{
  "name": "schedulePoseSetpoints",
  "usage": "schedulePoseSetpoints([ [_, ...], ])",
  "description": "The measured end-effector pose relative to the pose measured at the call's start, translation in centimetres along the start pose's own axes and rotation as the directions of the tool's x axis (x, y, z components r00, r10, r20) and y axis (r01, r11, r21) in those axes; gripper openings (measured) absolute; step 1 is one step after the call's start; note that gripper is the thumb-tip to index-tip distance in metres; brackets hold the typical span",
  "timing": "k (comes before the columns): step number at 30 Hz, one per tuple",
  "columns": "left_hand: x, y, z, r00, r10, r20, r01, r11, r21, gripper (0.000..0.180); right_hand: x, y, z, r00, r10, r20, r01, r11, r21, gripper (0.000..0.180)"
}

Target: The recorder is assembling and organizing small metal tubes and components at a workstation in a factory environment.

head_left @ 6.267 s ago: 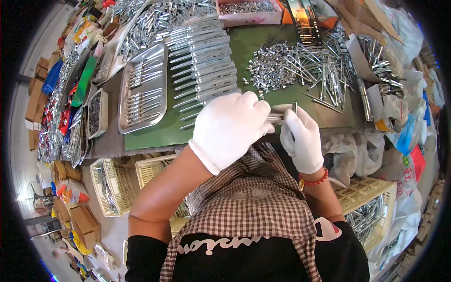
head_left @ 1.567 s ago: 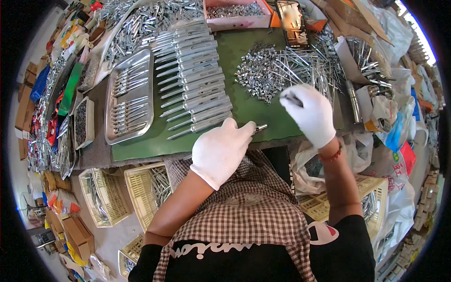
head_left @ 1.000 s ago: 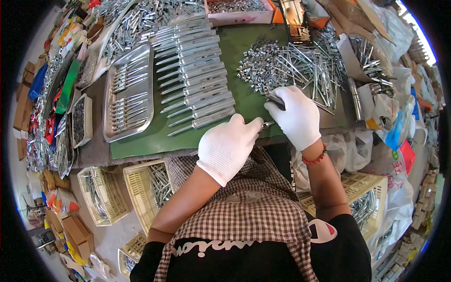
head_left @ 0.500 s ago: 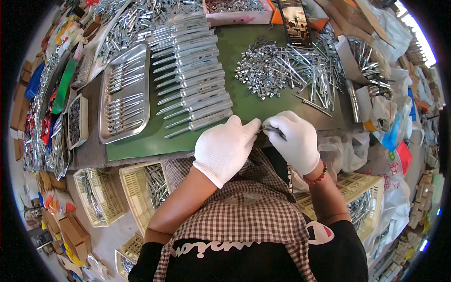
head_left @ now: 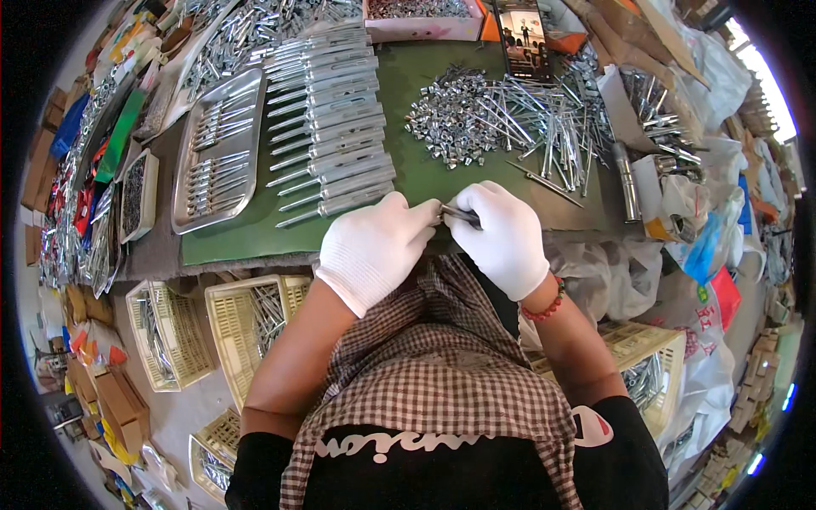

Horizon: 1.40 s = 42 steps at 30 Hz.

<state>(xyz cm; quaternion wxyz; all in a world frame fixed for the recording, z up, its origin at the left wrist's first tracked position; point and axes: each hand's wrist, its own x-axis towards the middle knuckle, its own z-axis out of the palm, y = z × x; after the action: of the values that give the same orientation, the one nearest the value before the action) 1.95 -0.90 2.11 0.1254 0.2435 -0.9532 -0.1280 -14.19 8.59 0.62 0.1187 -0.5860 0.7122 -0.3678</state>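
Note:
Both my hands wear white knitted gloves and meet over the near edge of the green work mat. My right hand is closed round a short, dark grey metal rod, which points left. The fingertips of my left hand pinch together at the rod's left end. A small shiny bit shows there, too small to make out. Left of my hands, metal pointed tools with thick, slotted shafts lie side by side in a long row. Beyond my hands is a heap of small metal sleeves, touching a pile of thin metal rods.
A steel tray with sorted metal parts lies at the left. A pink box of small parts and a phone stand at the back. A thick metal cylinder lies on the right. Cream crates sit below the table.
The head view has shifted, so the table sits slightly further left and higher. My hands stay together at the rod; it shows more clearly now, tilted between them.

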Motion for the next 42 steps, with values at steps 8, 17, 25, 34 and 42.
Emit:
schedulePoseSetpoints([
  [8,-0.6,-0.1,0.4,0.999,0.048,-0.016,-0.047,0.998,0.028,0.016,0.3,-0.6,-0.3,0.998,-0.008,0.062,0.015,0.992,-0.123,0.011],
  [17,-0.1,-0.6,1.0,0.996,0.085,0.029,-0.085,0.996,0.006,0.022,1.0,0.4,-1.0,0.993,-0.035,0.116,0.048,0.993,-0.11,0.021],
  [25,-0.3,-1.0,1.0,0.992,0.127,-0.001,-0.127,0.992,0.013,0.023,1.6,-0.4,-1.5,0.968,0.121,0.221,-0.107,0.992,-0.073,0.024],
  [34,0.1,-1.2,0.8,0.991,0.123,0.058,-0.127,0.99,0.065,0.025,0.8,-0.4,-0.1,0.985,0.138,-0.106,-0.085,0.911,0.404,0.028],
  [42,0.8,-0.8,0.3,0.987,0.121,0.104,-0.128,0.989,0.072,0.022,3.3,-0.6,2.6,0.924,0.383,-0.011,0.067,-0.132,0.989,0.05],
])
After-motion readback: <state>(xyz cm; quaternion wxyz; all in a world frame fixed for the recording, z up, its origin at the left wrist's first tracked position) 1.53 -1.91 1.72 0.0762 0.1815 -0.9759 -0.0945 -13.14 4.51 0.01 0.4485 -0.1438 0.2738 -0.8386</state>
